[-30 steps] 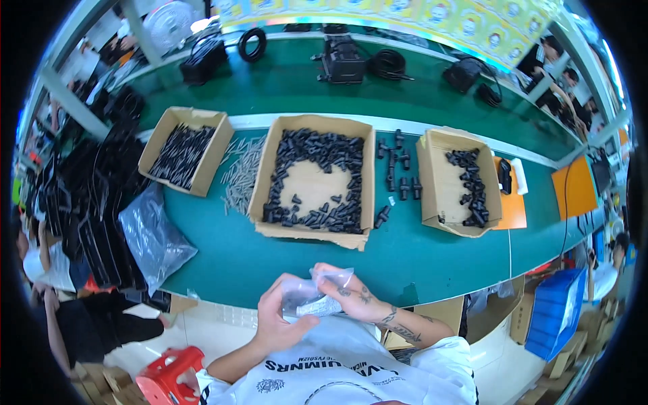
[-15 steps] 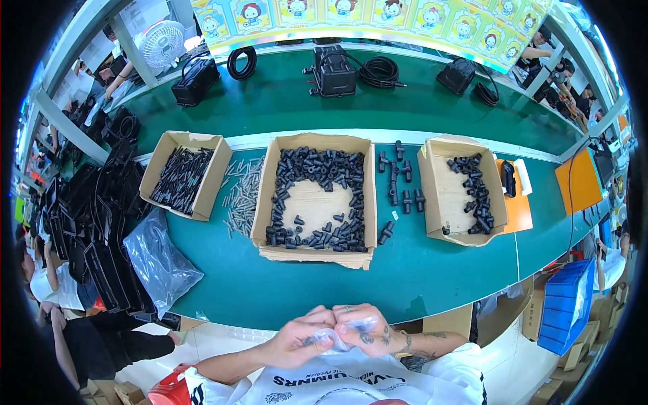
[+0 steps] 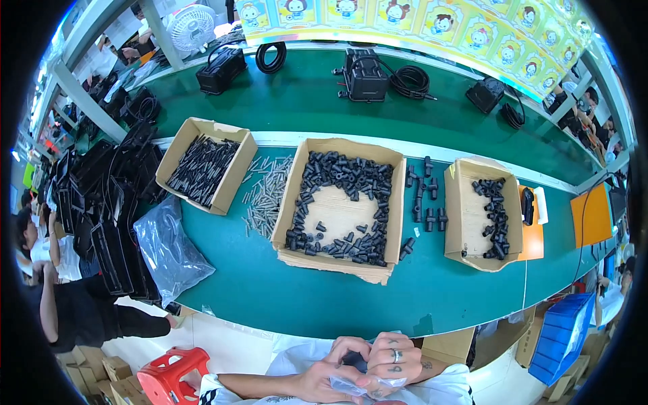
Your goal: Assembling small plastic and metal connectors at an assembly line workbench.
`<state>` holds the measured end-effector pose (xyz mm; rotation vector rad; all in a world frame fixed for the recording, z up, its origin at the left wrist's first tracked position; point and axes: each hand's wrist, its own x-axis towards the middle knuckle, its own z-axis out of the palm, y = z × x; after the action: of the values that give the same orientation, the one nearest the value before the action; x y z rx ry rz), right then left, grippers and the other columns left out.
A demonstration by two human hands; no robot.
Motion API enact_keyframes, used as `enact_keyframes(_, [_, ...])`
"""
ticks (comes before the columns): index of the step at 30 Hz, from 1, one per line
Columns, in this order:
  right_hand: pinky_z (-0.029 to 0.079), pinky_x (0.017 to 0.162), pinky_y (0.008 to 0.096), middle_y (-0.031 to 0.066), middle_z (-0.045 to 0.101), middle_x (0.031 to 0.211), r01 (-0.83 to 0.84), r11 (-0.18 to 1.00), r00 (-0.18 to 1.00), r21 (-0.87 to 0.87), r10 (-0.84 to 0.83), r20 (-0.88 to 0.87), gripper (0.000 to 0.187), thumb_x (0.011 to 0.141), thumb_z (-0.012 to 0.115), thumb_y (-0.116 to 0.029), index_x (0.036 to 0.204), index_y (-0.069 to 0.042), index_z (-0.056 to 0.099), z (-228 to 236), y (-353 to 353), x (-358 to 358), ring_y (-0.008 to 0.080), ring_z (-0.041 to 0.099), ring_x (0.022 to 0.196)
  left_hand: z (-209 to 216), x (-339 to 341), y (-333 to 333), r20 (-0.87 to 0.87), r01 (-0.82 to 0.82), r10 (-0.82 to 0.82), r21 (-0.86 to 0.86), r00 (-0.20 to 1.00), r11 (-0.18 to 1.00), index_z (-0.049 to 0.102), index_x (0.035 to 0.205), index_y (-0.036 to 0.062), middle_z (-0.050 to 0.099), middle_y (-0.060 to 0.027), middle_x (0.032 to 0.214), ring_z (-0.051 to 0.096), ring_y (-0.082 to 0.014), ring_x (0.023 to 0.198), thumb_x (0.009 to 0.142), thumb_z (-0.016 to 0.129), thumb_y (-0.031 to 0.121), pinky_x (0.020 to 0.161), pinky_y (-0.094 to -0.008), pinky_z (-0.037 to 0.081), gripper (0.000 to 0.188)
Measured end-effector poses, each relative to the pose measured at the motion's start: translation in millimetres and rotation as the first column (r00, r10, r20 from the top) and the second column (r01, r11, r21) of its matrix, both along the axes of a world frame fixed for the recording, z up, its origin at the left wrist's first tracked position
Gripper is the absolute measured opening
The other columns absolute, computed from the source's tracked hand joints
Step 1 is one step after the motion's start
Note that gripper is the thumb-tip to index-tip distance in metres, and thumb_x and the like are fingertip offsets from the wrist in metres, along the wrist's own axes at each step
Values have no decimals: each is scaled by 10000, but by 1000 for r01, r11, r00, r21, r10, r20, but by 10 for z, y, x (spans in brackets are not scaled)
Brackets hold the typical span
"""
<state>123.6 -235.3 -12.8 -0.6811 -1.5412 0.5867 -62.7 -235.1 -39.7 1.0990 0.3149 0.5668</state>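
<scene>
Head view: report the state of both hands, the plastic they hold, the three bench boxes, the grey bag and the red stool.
Left hand: closed on plastic
Right hand: closed on plastic
Clear plastic: crumpled, partly hidden
Left box: open, holding thin dark rods
Middle box: open, black fittings mostly around its edges
Right box: open, fewer fittings, mostly rightward
Grey bag: creased, lying down
Red stool: upright

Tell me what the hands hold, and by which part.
A clear plastic bag, held between the left hand and right hand; exactly which part is hidden.
</scene>
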Motion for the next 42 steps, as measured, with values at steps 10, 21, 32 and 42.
enact_keyframes(10, [331,424,237,-15,523,533,168,983,969,72,-178,173,226,676,837,-145,587,-56,650,-92,-45,16,117,448,425,141,93,234,-6,-135,158,492,987,860,697,1073,62,502,-195,1211,475,-372,1126,771,838,176,980,-509,357,352])
enact_keyframes(21, [290,368,254,5,370,477,130,988,985,87,-138,99,391,743,825,-76,501,-47,519,-52,146,238,141,362,379,101,75,511,62,-35,2,544,998,838,669,833,41,604,-68,973,576,-279,1037,810,784,82,872,-410,346,124])
enact_keyframes(32, [273,415,319,22,387,562,132,974,991,-182,-134,0,367,722,880,-211,617,-38,574,-299,409,349,163,388,458,6,485,1379,361,23,-173,385,916,923,388,507,40,471,-91,530,412,-265,464,726,713,-93,556,-384,270,414])
enact_keyframes(42, [441,631,334,56,548,821,-288,692,856,-662,496,145,412,681,892,-261,900,-51,614,-21,753,553,232,541,700,-173,470,1561,334,-59,-22,230,942,971,419,614,78,487,-30,599,427,-148,522,741,838,36,521,-296,329,440])
